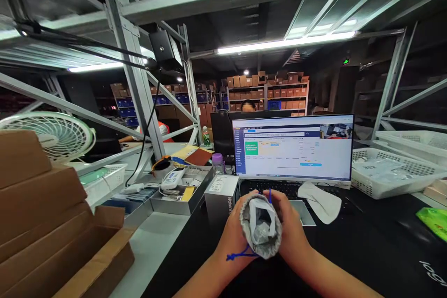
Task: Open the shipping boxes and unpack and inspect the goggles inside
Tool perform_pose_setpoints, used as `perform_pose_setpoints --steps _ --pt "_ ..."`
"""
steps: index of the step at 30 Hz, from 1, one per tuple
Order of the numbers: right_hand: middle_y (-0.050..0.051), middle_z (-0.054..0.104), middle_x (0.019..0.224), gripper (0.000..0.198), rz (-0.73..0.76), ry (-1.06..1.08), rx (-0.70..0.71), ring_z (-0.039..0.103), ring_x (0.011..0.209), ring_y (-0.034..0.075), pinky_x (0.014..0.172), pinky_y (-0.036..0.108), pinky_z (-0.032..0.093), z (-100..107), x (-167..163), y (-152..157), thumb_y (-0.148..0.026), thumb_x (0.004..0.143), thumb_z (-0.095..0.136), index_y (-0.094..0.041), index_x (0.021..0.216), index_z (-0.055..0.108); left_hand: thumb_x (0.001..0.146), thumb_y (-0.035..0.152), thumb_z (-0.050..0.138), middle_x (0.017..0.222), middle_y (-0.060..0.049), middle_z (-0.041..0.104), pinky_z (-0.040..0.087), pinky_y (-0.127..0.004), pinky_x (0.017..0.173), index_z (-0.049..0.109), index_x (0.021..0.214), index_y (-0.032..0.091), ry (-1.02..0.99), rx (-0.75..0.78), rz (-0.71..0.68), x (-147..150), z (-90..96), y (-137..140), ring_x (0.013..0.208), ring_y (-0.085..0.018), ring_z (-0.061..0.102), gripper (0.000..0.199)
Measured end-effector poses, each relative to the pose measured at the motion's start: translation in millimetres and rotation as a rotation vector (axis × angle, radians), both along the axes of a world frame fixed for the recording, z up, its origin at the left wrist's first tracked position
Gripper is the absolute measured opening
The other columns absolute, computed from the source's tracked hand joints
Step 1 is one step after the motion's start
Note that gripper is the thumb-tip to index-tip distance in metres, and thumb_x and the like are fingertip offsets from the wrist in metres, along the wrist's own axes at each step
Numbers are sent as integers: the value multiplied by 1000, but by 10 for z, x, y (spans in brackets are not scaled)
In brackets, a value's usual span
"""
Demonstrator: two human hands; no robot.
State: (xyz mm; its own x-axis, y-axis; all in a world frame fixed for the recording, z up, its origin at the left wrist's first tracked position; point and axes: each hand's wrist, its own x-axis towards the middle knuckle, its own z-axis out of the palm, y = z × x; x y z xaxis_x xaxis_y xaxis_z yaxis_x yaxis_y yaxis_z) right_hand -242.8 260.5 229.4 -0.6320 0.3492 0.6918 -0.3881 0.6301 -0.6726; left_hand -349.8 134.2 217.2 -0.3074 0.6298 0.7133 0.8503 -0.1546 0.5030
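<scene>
Between my two hands is a grey drawstring pouch [245, 220], its round mouth facing me and wide open. White wrapping and a clear plastic item show inside; I cannot make out what they enclose. My left hand [233, 228] is wrapped around the pouch's left side, and my right hand [289, 223] around its right side. A knotted blue cord [237, 256] hangs out at the lower left, near my left wrist. Just left of my left hand stands a grey box [221, 200] with a white label. A white cloth-like piece [323, 202] lies beyond my right hand.
A monitor [293, 149] and keyboard stand behind the pouch. To the right are white plastic baskets [370, 186] and a green packet [433, 223]. An open cardboard box [104, 247], a fan [49, 135] and a compartment tray [171, 205] are at left. Metal shelving frames surround the desk.
</scene>
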Motion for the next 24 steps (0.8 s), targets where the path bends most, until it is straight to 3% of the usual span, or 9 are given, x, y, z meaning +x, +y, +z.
perform_pose_setpoints --steps 4,7,9,11,13,14,17,24 --pt "14 56 133 57 -19 56 112 55 126 30 106 48 49 -46 -106 70 -16 78 68 -26 131 51 84 22 60 116 -6 67 58 -42 93 63 123 23 3 12 -32 -37 186 49 104 -27 68 39" --pt "14 53 135 65 101 -27 164 53 127 30 103 44 53 84 34 259 -15 71 74 -25 132 54 76 10 55 110 -7 64 58 -38 89 68 109 22 9 -17 -13 -54 300 35 103 -24 66 38" --pt "12 53 137 60 94 -77 144 55 125 28 96 39 57 237 228 420 -19 73 75 -26 130 58 69 6 54 113 -8 61 56 -40 91 68 108 22 19 -35 34 -93 348 17 106 -25 63 44" --pt "9 60 127 37 -14 -96 132 63 110 24 86 34 58 392 449 556 -25 81 71 -27 118 66 67 5 54 116 -9 59 55 -43 94 67 112 23 41 -61 116 -147 360 0 110 -27 62 50" --pt "6 68 101 13 -102 -135 162 65 86 21 73 31 56 493 616 615 -34 89 66 -25 96 72 66 5 55 121 -10 57 54 -47 96 65 117 23 85 -93 218 -195 326 -7 113 -29 60 55" --pt "5 68 87 17 -113 -174 168 63 75 19 66 30 52 510 659 611 -38 92 63 -24 87 72 66 4 54 122 -11 57 53 -50 97 64 119 22 118 -97 276 -208 293 -7 114 -30 60 57" --pt "2 62 67 34 -17 -344 124 56 60 17 54 27 43 435 603 512 -49 95 58 -23 75 69 65 4 55 126 -16 54 51 -59 96 61 126 19 230 -41 437 -180 168 -5 115 -36 57 62" --pt "5 62 64 42 130 -507 -42 54 56 19 50 29 43 104 227 472 -65 80 66 -24 71 71 77 20 65 130 -20 54 47 -56 99 54 138 17 440 72 688 65 15 0 117 -39 54 62"
